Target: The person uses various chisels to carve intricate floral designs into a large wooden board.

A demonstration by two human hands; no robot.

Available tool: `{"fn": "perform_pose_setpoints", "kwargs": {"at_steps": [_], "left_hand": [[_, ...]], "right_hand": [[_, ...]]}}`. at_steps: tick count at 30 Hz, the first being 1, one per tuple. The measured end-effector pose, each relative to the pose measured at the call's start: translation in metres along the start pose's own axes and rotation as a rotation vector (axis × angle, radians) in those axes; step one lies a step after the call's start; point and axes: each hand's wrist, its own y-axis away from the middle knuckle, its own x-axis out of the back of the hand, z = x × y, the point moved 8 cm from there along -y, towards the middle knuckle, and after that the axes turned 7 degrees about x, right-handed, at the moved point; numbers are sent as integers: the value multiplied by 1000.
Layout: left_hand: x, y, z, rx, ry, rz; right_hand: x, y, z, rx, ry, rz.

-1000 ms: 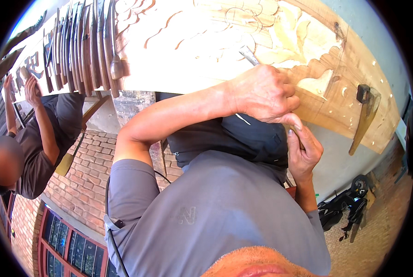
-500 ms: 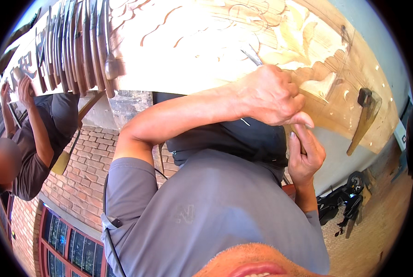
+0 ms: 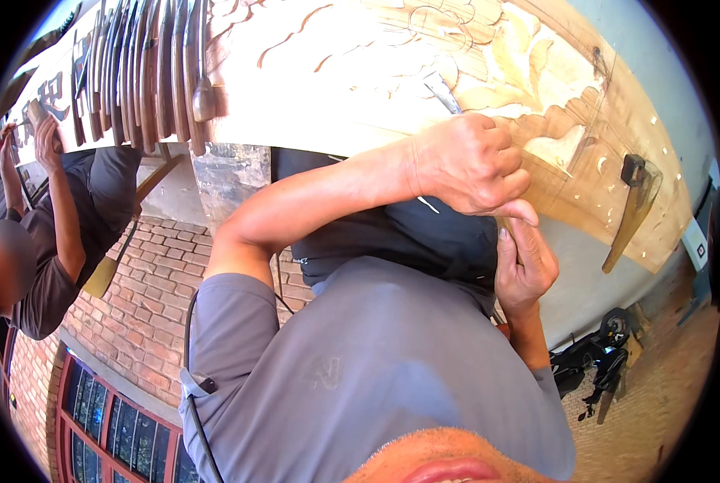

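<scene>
- the chisel (image 3: 445, 94) slants over the carved board (image 3: 557, 201), its blade ahead of the left knuckles; with the glare there, i can't be sure the edge touches wood.
- the left hand (image 3: 473, 165) is clenched round the shaft; the right hand (image 3: 527, 262) grasps the handle's rear end.
- with 2 hands on 1 tool, i'd let the left steer and brake while the right pushes.
- best to choose a low angle, thin cuts, and all fingers behind the edge.
</scene>
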Motion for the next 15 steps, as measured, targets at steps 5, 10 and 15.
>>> {"fn": "perform_pose_setpoints", "kwargs": {"at_steps": [5,10,15], "left_hand": [[-2,13,-3,47,149,-85],[-4,13,-1,5,107,-145],[-2,14,-2,35,118,-125]], "right_hand": [[-7,6,-10,-68,-40,5],[-10,12,-10,-131,-84,40],[-10,10,-10,-171,-96,4]]}}
